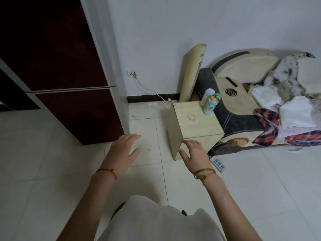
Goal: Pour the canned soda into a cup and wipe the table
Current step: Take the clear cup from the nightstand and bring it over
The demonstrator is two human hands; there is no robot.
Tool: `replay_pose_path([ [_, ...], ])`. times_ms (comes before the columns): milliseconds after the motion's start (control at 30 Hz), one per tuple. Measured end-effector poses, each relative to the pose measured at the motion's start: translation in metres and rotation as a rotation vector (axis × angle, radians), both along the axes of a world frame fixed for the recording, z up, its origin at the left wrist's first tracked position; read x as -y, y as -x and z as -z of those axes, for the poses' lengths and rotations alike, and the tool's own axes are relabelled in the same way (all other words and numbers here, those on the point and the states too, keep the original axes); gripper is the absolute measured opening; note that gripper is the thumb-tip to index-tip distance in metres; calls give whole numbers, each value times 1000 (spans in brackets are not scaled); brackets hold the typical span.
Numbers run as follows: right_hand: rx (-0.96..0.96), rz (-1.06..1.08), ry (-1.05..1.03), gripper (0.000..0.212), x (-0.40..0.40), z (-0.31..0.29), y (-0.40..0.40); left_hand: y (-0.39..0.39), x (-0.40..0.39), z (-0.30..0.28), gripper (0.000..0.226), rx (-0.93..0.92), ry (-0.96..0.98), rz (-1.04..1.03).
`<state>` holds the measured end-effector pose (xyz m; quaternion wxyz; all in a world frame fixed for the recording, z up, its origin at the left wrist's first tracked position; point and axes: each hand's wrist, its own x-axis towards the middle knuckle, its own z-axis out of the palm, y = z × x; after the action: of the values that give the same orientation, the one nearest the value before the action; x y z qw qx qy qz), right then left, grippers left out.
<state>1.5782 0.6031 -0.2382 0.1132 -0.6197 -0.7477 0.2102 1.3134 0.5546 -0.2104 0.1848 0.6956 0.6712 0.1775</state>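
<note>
Cup: a small clear glass cup (191, 117) stands on the pale wooden bedside table (205, 126), near the middle of its top, and looks empty as far as you can tell.
Soda: no can shows anywhere in your view; the light-blue cartoon-printed bottle (210, 104) at the table's back right corner is a flask, not a can.
Left hand (124, 149): you hold it out over the white floor tiles (52, 153), fingers straight and loosely spread, gripping nothing.
Right hand (194, 153): it hovers in front of the table's near lower corner, fingers spread and relaxed, empty; whether it touches the wood you cannot tell.
Progress: nothing of the task appears done. The pour has not begun, no cloth is in hand, and the tabletop shows no visible spill.
Left to do: find the can, pour into the cup, then wipe the table.
Around you: a dark red refrigerator (52, 66) stands at left, a cream upholstered bed (243, 70) with heaped clothes (286, 105) at right, a white power strip (218, 163) on the floor.
</note>
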Motion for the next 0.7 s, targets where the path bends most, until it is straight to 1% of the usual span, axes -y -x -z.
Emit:
replay_pose_path([
  [133, -4, 29, 10, 44, -49, 5, 9, 6, -58, 3, 47, 6, 26, 15],
  [267, -18, 109, 31, 43, -91, 16, 19, 19, -120, 11, 48, 26, 55, 85],
  [500, -26, 316, 86, 45, -167, 27, 52, 58, -256, 11, 45, 11, 41, 304],
  [700, -53, 518, 84, 44, -231, 31, 94, 87, -366, 5, 43, -24, 12, 491],
])
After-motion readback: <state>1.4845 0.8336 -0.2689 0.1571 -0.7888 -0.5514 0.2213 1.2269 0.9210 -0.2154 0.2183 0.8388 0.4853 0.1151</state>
